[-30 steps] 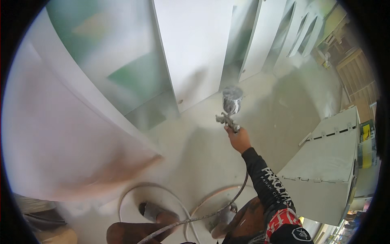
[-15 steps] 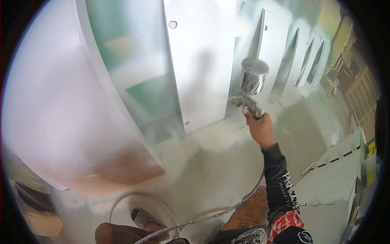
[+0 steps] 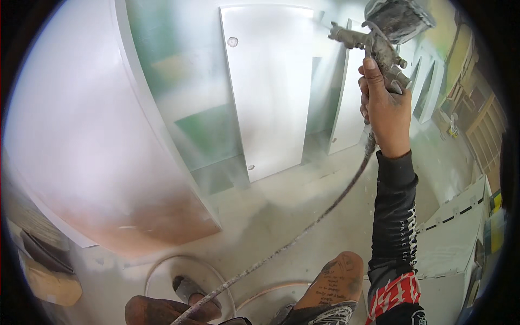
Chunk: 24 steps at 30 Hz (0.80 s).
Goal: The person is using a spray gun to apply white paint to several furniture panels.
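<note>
My right hand (image 3: 387,103) is wrapped round the handle of a spray gun (image 3: 374,46), thumb up along its back. A paint-crusted cup (image 3: 400,19) sits on top of the gun, partly cut off by the upper edge. The nozzle points left, toward the top of a white cabinet door (image 3: 271,92) that leans on the wall and has two round hinge holes along its left side. From the handle a paint-spattered hose (image 3: 303,235) runs down to the lower left across my legs. My left hand is out of the picture.
A large curved panel (image 3: 86,124), white above and brown near its bottom, stands close on the left. More white panels (image 3: 346,97) lean along the wall to the right. Grey hinged boards (image 3: 455,233) lie at the right. The hose loops (image 3: 149,276) on the floor near my foot.
My right hand has raised the spray gun up and to the right, from the door's lower right side to near its top. The hose has lifted with it.
</note>
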Each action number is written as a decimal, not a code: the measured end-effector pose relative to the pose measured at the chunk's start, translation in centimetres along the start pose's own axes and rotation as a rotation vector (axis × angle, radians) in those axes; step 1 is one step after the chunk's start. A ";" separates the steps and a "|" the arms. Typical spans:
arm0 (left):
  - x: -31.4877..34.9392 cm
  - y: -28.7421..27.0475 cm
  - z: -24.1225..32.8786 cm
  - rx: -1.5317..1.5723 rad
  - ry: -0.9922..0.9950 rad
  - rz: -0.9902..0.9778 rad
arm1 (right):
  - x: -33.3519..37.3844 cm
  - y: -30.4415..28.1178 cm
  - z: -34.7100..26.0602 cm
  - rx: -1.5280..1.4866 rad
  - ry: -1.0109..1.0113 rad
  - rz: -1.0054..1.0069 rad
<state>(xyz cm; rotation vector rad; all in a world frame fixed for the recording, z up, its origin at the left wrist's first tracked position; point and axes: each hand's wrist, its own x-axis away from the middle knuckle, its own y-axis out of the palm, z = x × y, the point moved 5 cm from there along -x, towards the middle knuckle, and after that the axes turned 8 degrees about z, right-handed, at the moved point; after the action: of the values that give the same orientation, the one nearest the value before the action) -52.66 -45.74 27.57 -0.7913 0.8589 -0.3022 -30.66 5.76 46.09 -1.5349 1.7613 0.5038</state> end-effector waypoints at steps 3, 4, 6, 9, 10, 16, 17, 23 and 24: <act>0.0 -0.8 0.5 -0.005 -0.001 0.006 | 0.7 -0.5 0.4 -0.032 0.024 0.081; 0.0 -1.2 1.0 -0.017 -0.007 0.003 | 1.2 -0.8 0.8 -0.064 0.025 0.120; -0.1 -1.2 1.4 -0.019 -0.012 0.006 | 2.7 -0.8 2.4 -0.078 0.075 0.129; -0.4 -2.6 2.8 -0.049 0.017 0.037 | 4.8 -1.6 5.9 -0.101 0.243 0.099; -0.5 -3.1 3.3 -0.055 0.043 0.056 | 5.6 -2.0 6.7 -0.112 0.257 0.091; -0.8 -3.0 5.5 -0.043 0.121 0.070 | 11.7 -4.1 13.5 0.083 0.443 0.040; -0.6 -3.1 5.5 -0.048 0.119 0.062 | 12.9 -4.2 14.5 0.120 0.477 0.028; -1.4 -4.3 6.8 -0.102 0.150 0.035 | 17.5 -4.5 17.5 0.250 0.531 -0.082; -1.3 -4.4 7.1 -0.091 0.147 0.055 | 18.3 -4.6 18.0 0.298 0.552 -0.130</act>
<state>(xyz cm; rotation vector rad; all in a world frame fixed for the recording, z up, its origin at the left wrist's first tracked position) -47.73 -44.54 34.31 -0.8357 1.0367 -0.2767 -21.71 5.19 21.55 -1.6511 2.0036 -0.2702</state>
